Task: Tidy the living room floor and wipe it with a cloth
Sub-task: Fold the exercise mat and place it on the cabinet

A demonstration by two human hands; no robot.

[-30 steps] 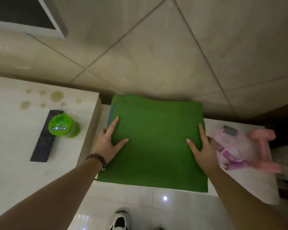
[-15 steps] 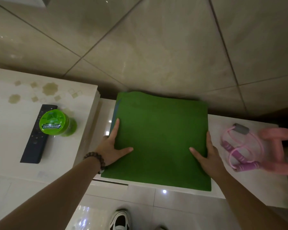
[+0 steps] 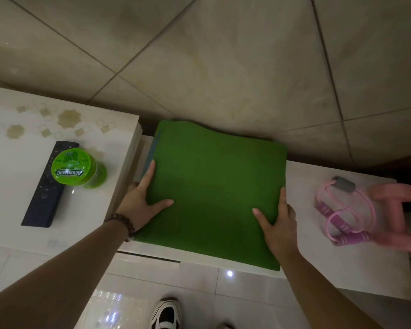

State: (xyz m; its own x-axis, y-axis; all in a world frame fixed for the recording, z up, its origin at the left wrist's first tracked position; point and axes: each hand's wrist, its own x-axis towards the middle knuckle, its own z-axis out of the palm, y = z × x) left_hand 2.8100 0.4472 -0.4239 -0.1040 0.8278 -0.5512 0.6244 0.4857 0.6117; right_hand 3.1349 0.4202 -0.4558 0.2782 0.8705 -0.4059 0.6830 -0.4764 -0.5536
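Folded green mat (image 3: 214,193) lies flat on lower white bench (image 3: 342,269), far edge against the wall; both hands on it. L hand (image 3: 140,200) at left edge, thumb spread on top, index laid along the side, other fingers hidden under the edge, so appears to hold the edge. R hand (image 3: 279,224) at right edge, thumb on top, fingers along/under the side, likewise gripping as far as visible. Risks (judgement): mat overhangs the bench's near edge a bit, so if let go carelessly it may slide off to the floor; layers may splay apart at the wavy far edge if lifted from the sides only. R hand is near pink skipping rope (image 3: 342,210) and pink dumbbell (image 3: 394,210); an outward sweep could snag the rope. Gum jar (image 3: 71,167) sits partly on black remote (image 3: 48,186) on the higher bench (image 3: 14,143), looks tippy if bumped. Materials: mat is matte, felt-like, squarish, soft corners; bench tops glossy, stone-look; jar translucent plastic; rope handles look foam-covered. Floor tile (image 3: 195,286) shiny. No cloth seen.
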